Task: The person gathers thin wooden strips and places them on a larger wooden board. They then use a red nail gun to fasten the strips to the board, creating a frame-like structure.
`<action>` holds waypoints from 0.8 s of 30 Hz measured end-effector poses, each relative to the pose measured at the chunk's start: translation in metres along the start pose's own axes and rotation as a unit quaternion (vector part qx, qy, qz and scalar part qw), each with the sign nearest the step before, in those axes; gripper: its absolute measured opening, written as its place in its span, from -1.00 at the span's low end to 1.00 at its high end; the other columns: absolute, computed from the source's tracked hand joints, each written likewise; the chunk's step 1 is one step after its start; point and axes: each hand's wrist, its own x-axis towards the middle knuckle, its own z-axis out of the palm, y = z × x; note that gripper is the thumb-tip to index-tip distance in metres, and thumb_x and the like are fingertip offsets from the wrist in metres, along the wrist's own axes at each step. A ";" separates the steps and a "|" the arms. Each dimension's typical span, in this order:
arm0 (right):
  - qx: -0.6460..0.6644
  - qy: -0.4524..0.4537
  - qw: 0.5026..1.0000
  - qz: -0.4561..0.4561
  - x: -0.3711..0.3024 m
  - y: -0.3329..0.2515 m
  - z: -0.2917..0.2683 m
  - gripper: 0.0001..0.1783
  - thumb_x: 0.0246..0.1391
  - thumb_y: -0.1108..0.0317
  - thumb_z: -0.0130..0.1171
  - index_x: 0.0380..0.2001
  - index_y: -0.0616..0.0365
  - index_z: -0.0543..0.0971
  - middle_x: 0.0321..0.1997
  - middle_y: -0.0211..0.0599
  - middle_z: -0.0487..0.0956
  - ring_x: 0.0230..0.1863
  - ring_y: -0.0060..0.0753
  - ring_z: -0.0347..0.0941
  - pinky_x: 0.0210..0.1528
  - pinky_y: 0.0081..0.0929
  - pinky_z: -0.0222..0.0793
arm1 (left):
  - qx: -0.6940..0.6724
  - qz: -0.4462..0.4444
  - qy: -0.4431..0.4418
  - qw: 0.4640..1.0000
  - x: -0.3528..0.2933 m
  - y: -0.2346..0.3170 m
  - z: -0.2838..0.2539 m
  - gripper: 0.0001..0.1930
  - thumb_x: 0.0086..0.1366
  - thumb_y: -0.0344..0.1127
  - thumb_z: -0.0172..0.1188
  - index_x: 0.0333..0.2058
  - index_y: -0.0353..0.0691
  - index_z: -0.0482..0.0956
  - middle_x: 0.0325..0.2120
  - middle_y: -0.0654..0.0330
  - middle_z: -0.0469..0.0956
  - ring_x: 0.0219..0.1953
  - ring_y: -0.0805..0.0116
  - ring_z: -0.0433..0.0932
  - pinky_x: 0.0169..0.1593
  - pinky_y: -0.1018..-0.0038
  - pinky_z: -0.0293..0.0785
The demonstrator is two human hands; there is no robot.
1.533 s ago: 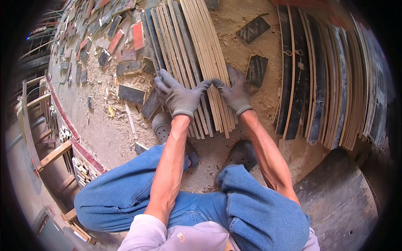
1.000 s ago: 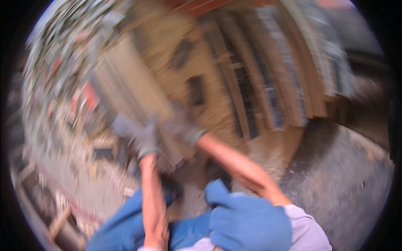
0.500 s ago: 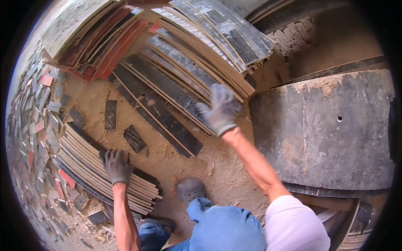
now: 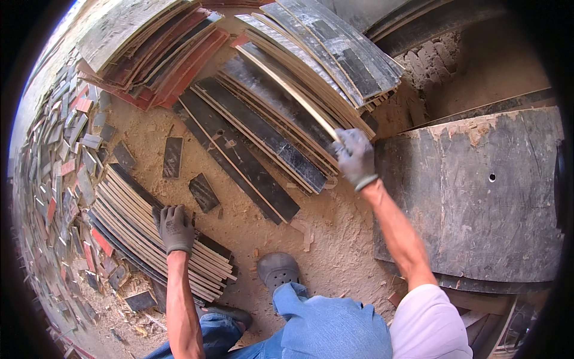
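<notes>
A grey work glove covers each hand. My right hand (image 4: 357,160) grips the near end of a long plywood strip (image 4: 292,91), which stands tilted on edge above the strip stack with its pale cut side showing. Curled over the far side of a row of plywood strips (image 4: 134,221) is my left hand (image 4: 175,229); those strips stand on edge, packed side by side, pale edges up. Its fingertips are partly hidden. Between the hands, dark strips (image 4: 272,158) lie flat in a loose pile.
Red-edged boards (image 4: 173,66) are stacked at the far left, and dark panels (image 4: 341,48) at the back. A large dark board (image 4: 466,197) with a hole lies at right. Offcuts (image 4: 66,179) cover the left floor. My shoe (image 4: 278,270) is on the dusty floor.
My right hand has moved right and slightly nearer, closing on a plywood strip and tipping it up on edge. My left hand stays on the row of strips. The whole view has shifted slightly.
</notes>
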 end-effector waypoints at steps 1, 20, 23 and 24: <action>0.034 0.019 0.999 -0.004 -0.010 -0.023 0.006 -0.73 0.21 0.35 0.36 -0.05 0.17 0.68 -0.17 -0.14 0.64 -0.17 -0.13 0.55 -0.11 -0.21 0.56 | -0.002 -0.007 -0.001 1.000 -0.001 0.000 -0.002 -0.75 0.26 -0.37 0.25 -0.08 -0.16 0.70 -0.12 0.10 0.68 0.14 0.02 0.53 0.55 -0.05 0.03; -0.013 -0.238 0.971 0.014 0.038 0.013 -0.006 -0.41 0.10 0.32 0.35 0.20 0.26 0.55 0.00 -0.03 0.71 -0.01 -0.02 0.67 0.17 -0.10 0.56 | -0.021 -0.004 -0.014 1.000 -0.004 -0.009 0.004 -0.59 0.23 -0.43 0.21 0.09 -0.14 0.60 0.05 0.07 0.62 0.26 -0.04 0.45 0.55 -0.05 0.00; 0.325 -0.197 0.918 0.111 0.010 -0.056 -0.028 -0.62 0.13 0.37 0.31 0.02 0.23 0.65 -0.16 -0.19 0.74 -0.27 -0.32 0.68 -0.09 -0.25 0.67 | 0.006 -0.026 -0.043 0.999 -0.005 -0.008 0.001 -0.22 0.18 -0.55 0.17 0.43 -0.15 0.30 0.40 0.00 0.35 0.48 -0.04 0.23 0.59 0.00 -0.06; 0.394 -0.206 0.880 0.164 -0.002 -0.079 -0.029 -0.67 0.13 0.39 0.30 -0.02 0.22 0.67 -0.22 -0.25 0.73 -0.33 -0.42 0.66 -0.16 -0.31 0.68 | -0.005 -0.034 -0.017 0.999 -0.005 -0.005 -0.003 -0.19 0.18 -0.58 0.15 0.46 -0.16 0.25 0.44 -0.03 0.29 0.51 -0.04 0.18 0.60 0.03 -0.07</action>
